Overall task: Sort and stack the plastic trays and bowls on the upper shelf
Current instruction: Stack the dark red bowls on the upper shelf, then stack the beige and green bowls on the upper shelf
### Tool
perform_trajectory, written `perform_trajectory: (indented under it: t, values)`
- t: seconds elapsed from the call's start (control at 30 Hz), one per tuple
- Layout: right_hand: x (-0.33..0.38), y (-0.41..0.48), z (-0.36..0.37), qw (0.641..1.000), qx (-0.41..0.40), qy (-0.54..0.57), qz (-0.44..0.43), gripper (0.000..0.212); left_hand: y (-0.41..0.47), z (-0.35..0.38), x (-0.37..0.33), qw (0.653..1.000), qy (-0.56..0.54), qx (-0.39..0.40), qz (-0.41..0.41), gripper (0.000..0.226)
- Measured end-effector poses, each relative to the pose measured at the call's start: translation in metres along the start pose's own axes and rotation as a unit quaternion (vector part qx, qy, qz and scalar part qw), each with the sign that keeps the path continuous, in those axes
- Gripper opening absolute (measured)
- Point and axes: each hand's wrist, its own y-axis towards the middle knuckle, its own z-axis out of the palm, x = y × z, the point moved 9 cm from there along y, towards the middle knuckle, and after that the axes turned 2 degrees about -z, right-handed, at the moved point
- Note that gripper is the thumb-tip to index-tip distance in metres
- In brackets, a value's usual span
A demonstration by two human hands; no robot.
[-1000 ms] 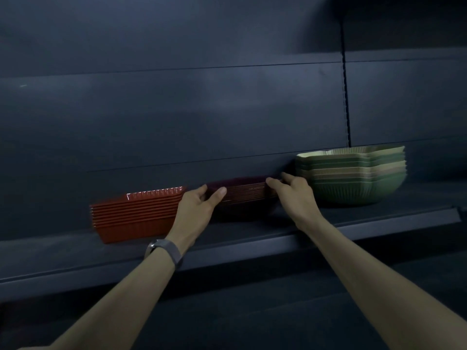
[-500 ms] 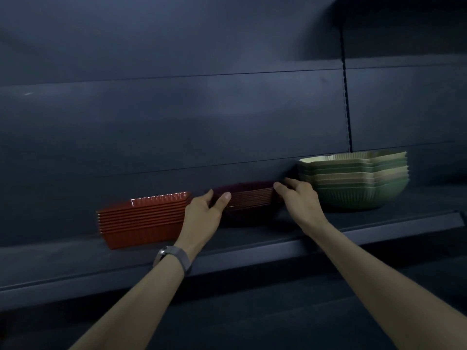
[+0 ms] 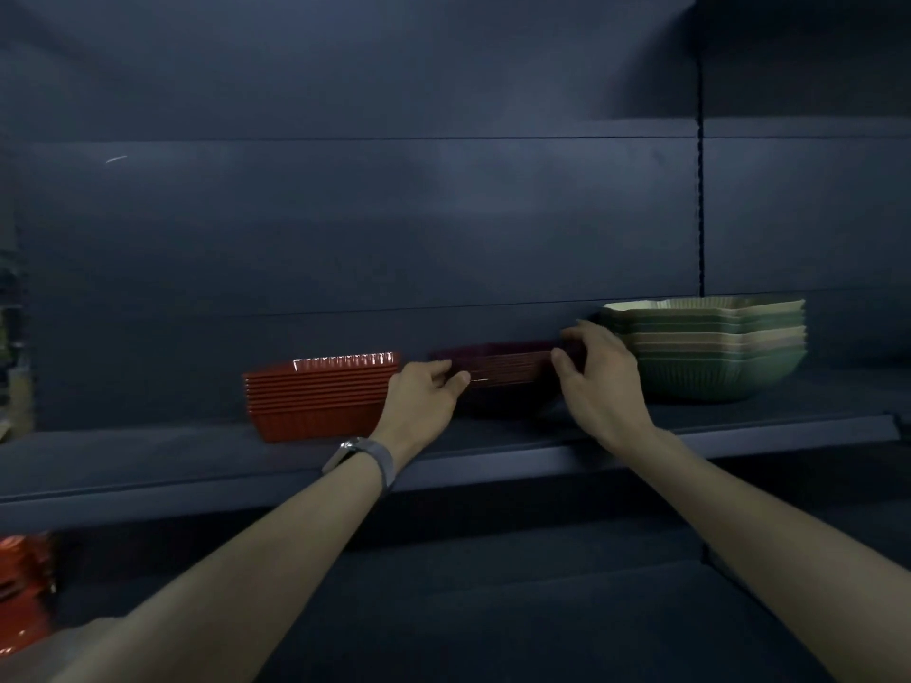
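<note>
So here's where we're at: both hands are up on the upper shelf (image 3: 493, 465), working the maroon trays (image 3: 508, 369), the dark nested stack sitting between the orange trays (image 3: 320, 394) on the left and the green bowls (image 3: 710, 352) on the right. The left hand (image 3: 424, 391) has its grip wrapped on the left end, thumb across the front. The right hand (image 3: 599, 382) has its grip clamped on the right end, fingers over the rim and thumb in front. Our read is that this is the squaring-up step for the middle stack, with the sorting by kind mostly done, since each pile looks like one type. Next move probably calls for an even squeeze from both ends so the trays seat flush, then a gentle slide without bumping the neighbours, which sit just beside each hand. As for contents, every container here just holds more of its own kind: orange in orange, maroon in maroon, and the bowls nested in mixed greens and beiges with a pale one on top. From this low angle we can't tell what's inside any top piece. There's also something reddish (image 3: 24, 584) low on the left, too blurry to call.
</note>
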Motion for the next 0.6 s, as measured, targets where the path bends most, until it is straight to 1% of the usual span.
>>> perform_trajectory:
  t: [0.1,0.17,0.23,0.33,0.4,0.47,0.6]
  values:
    - [0.03,-0.014,-0.004,0.998,-0.016,0.012,-0.064,0.025,-0.016,-0.019,-0.004,1.0,0.0,-0.014,0.026,0.042]
    - [0.055,-0.027,-0.001,0.995,-0.006,0.039,-0.093,0.02,-0.027,-0.034,-0.005,0.999,-0.028,-0.023,0.039,0.036]
    - [0.078,-0.04,0.011,0.993,0.034,0.065,-0.097,0.02,-0.042,-0.049,-0.005,0.997,-0.048,-0.029,0.053,0.031]
    - [0.11,-0.063,0.037,0.985,0.091,0.101,-0.106,0.02,-0.071,-0.077,-0.002,0.995,-0.054,-0.053,0.061,0.03]
    - [0.131,-0.08,0.056,0.977,0.126,0.129,-0.115,0.018,-0.092,-0.094,0.008,0.996,-0.056,-0.056,0.05,0.03]
    - [0.151,-0.1,0.077,0.965,0.169,0.155,-0.124,0.015,-0.115,-0.106,0.024,0.997,-0.055,-0.044,0.034,0.03]
    - [0.186,-0.144,0.121,0.941,0.245,0.182,-0.146,0.011,-0.162,-0.133,0.061,0.999,-0.025,-0.043,0.01,0.03]
